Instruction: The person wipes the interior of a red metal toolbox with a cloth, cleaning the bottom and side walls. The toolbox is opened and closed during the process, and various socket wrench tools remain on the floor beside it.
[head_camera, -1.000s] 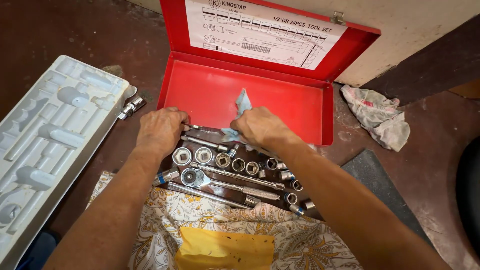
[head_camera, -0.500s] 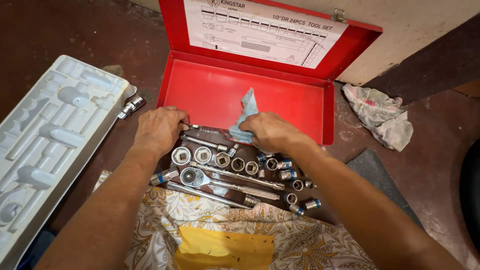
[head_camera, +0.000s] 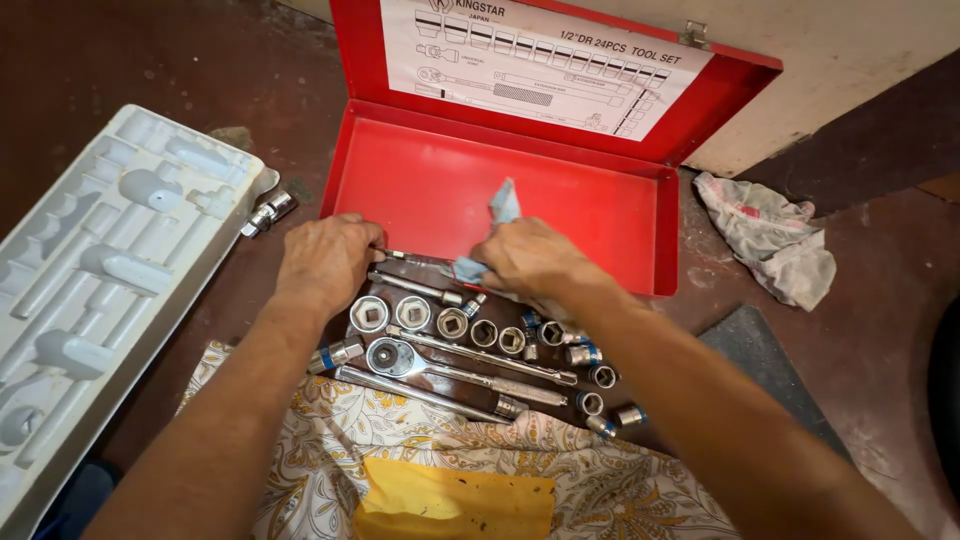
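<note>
Left hand (head_camera: 325, 262): closed over one end of a slim metal bar (head_camera: 410, 258) lying on the floor just in front of the red metal case (head_camera: 400, 185). Right hand (head_camera: 530, 258): closed on a pale blue rag (head_camera: 497, 215), bunched against the other end of the same bar; a corner of the rag sticks up over the case tray.

Red case: open, lid propped upright against the wall, a white diagram sheet (head_camera: 545, 60) inside the lid. The tray holds nothing except that overhanging rag corner.

White moulded insert tray (head_camera: 95, 275): out of the case, on the floor near the left edge of the view, its recesses unfilled. A small chrome universal joint (head_camera: 268, 211) lies between it and the case.

On the floor between case and lap: a row of chrome sockets (head_camera: 440, 322), square drives up; a second extension bar (head_camera: 420, 290) just behind them; a ratchet handle (head_camera: 440, 365) and a long bar (head_camera: 430, 392) in front. Smaller sockets with blue bands (head_camera: 590, 380) are scattered to the right, partly hidden by the right forearm.

A patterned cloth (head_camera: 440, 470) with a yellow patch covers the lap. A crumpled white rag (head_camera: 768, 240) lies on the floor right of the case, well apart from both hands.
</note>
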